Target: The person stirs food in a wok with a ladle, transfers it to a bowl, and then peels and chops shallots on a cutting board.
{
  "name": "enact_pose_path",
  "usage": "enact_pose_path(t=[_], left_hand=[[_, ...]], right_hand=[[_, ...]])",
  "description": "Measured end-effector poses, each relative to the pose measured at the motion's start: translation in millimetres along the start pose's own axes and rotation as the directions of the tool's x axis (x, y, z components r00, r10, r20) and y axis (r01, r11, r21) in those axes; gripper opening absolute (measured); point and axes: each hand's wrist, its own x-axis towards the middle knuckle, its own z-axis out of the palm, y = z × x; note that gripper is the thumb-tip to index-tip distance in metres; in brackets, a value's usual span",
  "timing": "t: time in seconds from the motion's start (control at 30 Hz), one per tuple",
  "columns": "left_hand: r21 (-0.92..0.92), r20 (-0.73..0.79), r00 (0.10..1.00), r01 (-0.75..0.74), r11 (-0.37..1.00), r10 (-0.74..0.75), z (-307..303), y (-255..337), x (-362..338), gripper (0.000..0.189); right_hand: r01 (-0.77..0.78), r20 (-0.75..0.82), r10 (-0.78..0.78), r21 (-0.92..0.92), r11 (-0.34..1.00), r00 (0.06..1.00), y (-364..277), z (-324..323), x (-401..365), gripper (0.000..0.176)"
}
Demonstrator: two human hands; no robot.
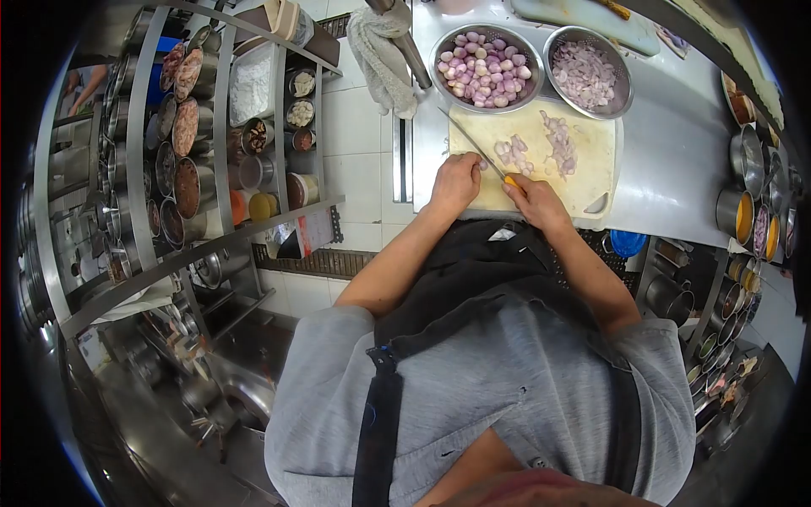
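Observation:
My right hand (538, 203) is closed around the yellow handle of a kitchen knife (475, 145), whose long blade points up and left across the cutting board (591, 135). At the board's left edge, my left hand (457, 181) has its fingers bent around a small shallot (482, 165), mostly hidden by the fingertips, close to the blade. Sliced shallots (560, 145) lie on the board in a strip, with a smaller pile (514, 155) nearer the knife. Behind the board stand a perforated metal bowl of whole peeled shallots (486, 69) and another of sliced shallots (585, 78).
A metal shelf rack (221, 127) with food containers stands on the left. A grey towel (372, 63) hangs at the counter's left corner. Metal pots (735, 211) line the right side. Another board (583, 21) lies at the back of the steel counter (667, 160).

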Motion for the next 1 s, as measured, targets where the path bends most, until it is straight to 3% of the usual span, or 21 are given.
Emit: enact_pose_path(t=[0.2,0.27,0.4,0.7,1.0], left_hand=[[-0.038,-0.030,0.997,-0.066,0.997,0.065,-4,4,3,0.010],[-0.031,-0.008,0.998,-0.060,0.998,0.059,-3,4,3,0.009],[-0.031,-0.022,0.997,-0.069,0.997,0.068,-4,4,3,0.007],[-0.071,-0.065,0.996,-0.057,0.996,0.052,-4,9,2,0.004],[-0.062,-0.098,0.993,-0.078,0.995,0.071,-4,9,2,0.003]], right_hand=[[0.044,-0.020,-0.045,-0.023,0.999,0.999,1,0,0,0.036],[0.133,-0.038,-0.137,-0.100,0.986,0.990,7,9,13,0.036],[0.145,-0.080,-0.151,-0.078,0.986,0.985,8,13,17,0.036],[0.025,-0.050,-0.027,-0.052,0.998,0.998,5,1,12,0.038],[0.155,-0.021,-0.158,-0.098,0.983,0.987,3,9,23,0.035]])
